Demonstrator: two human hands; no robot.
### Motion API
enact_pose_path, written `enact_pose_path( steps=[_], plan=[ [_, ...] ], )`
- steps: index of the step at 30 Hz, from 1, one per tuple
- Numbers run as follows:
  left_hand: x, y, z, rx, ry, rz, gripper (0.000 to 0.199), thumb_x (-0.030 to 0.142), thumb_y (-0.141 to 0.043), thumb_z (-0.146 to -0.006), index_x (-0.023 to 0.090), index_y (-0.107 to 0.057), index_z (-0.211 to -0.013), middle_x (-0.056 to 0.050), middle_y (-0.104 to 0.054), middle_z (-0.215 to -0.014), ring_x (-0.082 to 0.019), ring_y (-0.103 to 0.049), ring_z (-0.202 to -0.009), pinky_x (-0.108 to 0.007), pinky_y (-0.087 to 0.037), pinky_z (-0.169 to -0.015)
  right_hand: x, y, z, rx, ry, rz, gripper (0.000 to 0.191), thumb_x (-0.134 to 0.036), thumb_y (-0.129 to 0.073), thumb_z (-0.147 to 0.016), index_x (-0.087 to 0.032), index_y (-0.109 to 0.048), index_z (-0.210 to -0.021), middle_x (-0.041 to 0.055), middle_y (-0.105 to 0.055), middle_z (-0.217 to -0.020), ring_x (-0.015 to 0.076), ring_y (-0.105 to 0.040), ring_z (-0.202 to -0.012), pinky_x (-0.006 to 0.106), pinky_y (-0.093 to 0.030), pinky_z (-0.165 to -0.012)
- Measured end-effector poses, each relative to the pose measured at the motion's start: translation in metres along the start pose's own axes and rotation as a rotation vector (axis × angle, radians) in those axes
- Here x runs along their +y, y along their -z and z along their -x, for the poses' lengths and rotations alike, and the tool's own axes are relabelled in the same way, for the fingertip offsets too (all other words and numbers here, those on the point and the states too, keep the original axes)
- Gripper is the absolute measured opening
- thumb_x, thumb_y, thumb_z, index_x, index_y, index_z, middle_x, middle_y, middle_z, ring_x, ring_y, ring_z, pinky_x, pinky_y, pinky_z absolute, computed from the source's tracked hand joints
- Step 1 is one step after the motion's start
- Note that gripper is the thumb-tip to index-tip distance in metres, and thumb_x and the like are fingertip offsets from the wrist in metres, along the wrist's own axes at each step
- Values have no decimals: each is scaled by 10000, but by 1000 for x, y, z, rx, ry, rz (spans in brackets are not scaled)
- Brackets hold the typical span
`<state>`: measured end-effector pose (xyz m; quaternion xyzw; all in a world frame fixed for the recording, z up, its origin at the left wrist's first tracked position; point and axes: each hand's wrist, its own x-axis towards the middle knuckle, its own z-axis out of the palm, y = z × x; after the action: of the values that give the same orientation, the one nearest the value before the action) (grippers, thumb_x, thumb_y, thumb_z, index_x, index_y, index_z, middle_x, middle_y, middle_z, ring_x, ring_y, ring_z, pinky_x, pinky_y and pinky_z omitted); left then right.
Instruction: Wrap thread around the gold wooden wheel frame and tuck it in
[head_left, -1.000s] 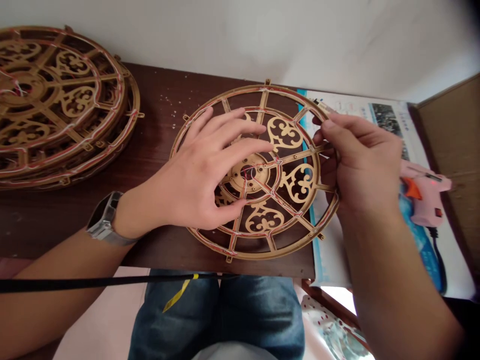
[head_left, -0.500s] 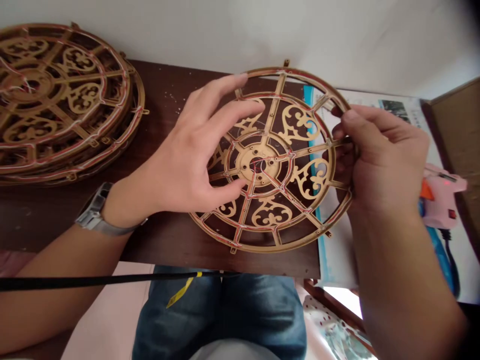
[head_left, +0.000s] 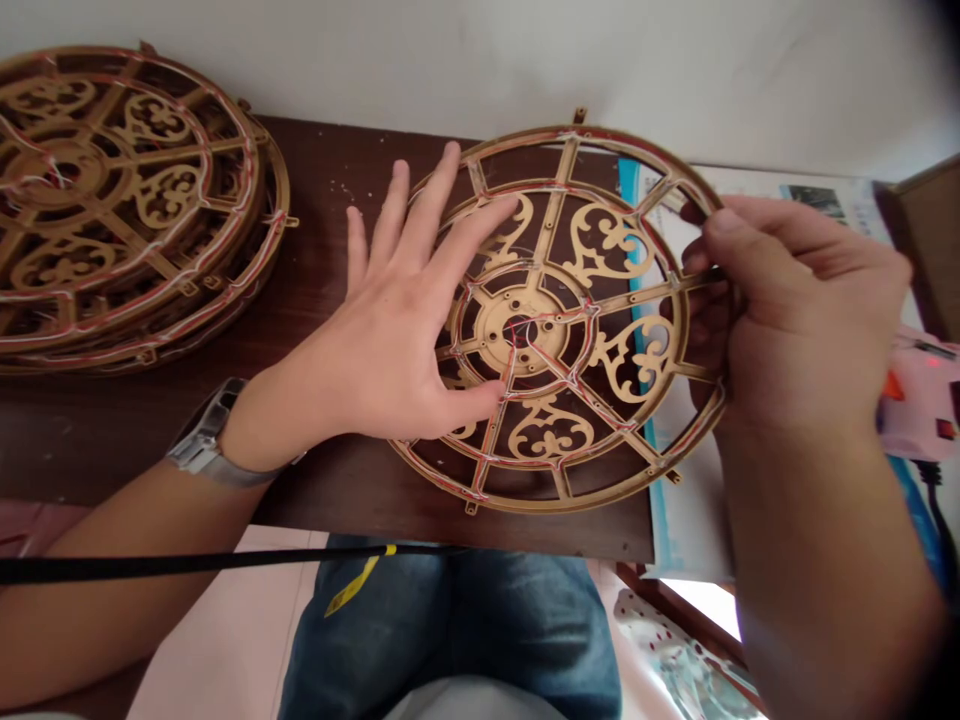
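Note:
A round gold openwork frame (head_left: 551, 430), with spokes, scroll ornaments and red and white wires along its ribs, is in front of me, tilted up a little at the right. My right hand (head_left: 802, 300) grips its right rim, thumb on top and fingers curled beneath. Over the frame's left side lies my left hand (head_left: 397, 320), fingers spread wide; its thumb tip is by a lower spoke, and whether it touches I cannot tell. Loose wire ends gather at the central hub (head_left: 519, 330).
At the left is a stack of similar wired frames (head_left: 82, 240) on the dark brown table (head_left: 315, 460). A white and blue printed sheet (head_left: 675, 530) lies at the right. Beyond my right wrist sits a pink corded device (head_left: 922, 400). A black cable (head_left: 187, 562) crosses in front.
My left hand has opened, its fingers spreading out from a curled pose over the frame. The frame and my right hand appear slightly farther right.

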<state>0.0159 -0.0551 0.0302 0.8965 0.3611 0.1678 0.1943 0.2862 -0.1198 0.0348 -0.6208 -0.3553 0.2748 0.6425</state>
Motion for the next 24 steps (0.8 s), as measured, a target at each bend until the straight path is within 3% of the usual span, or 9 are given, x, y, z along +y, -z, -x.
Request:
enact_pose_path(
  steps=[12,18,24],
  plan=[
    [-2,-8,1,-6,23,-10,1300,680,-850,-690,469,-202,-1797,121,57,-1886,-518,91,-1735,-864,10,-1366,-3,0,2,6,-18,28,180,-80,-782,-964,-214,-878,-891,-47,-685,-691,34,-543,-434,153,-340,-340],
    [-4,-13,1,19,35,24,1350,651,-880,-664,502,-158,-1795,139,72,-1883,-482,110,-1746,-810,77,-1377,-3,0,2,-3,-5,50,208,-66,-759,-981,-218,-885,-918,-60,-689,-689,26,-559,-442,160,-388,-395],
    [-10,-21,0,21,41,39,1387,718,-884,-634,532,-148,-1794,158,109,-1875,-531,148,-1724,-848,104,-1343,-3,0,3,-1,-12,62,245,-56,-739,-990,-239,-884,-915,-79,-687,-686,10,-562,-457,147,-418,-434]
  ],
)
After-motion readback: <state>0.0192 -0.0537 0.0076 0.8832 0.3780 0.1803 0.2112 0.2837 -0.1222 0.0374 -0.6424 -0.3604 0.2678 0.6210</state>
